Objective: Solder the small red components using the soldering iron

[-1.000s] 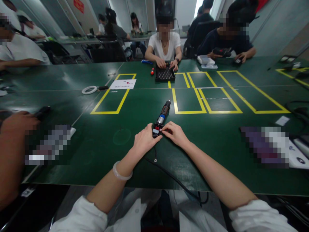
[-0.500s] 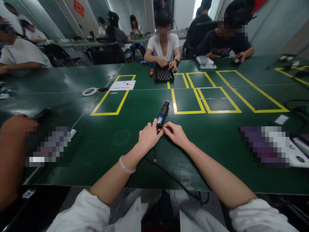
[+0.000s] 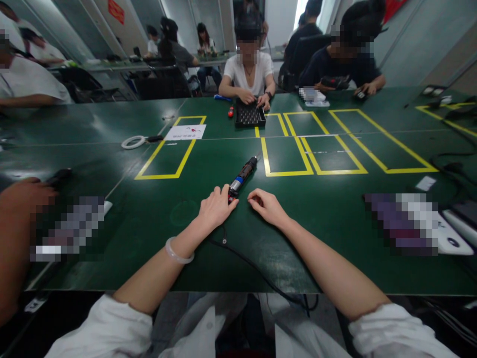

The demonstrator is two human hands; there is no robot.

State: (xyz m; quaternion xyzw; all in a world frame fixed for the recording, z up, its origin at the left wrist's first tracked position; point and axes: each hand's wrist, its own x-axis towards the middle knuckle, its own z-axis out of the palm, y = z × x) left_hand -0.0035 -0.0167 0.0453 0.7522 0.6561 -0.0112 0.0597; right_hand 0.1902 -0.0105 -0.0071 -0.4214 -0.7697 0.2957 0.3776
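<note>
A black and blue electric screwdriver [image 3: 242,175] lies on the green table [image 3: 316,238], its tip pointing away to the upper right. My left hand [image 3: 215,209] rests over its near end, fingers curled round it. A black cable [image 3: 253,263] runs from that end back toward me and off the table edge. My right hand [image 3: 265,206] lies on the table a little right of the tool, apart from it, fingers loosely bent and holding nothing. A pale bangle sits on my left wrist.
Yellow tape rectangles [image 3: 167,149] mark the table. A black tray [image 3: 249,116] lies in front of a seated person opposite. A white tape ring [image 3: 131,142] and a paper sheet [image 3: 185,132] sit at the left. A neighbour's arm [image 3: 17,233] is at my left.
My left hand has shifted left with the screwdriver's near end, so the tool lies more slanted. My right hand has come off the tool and rests apart from it.
</note>
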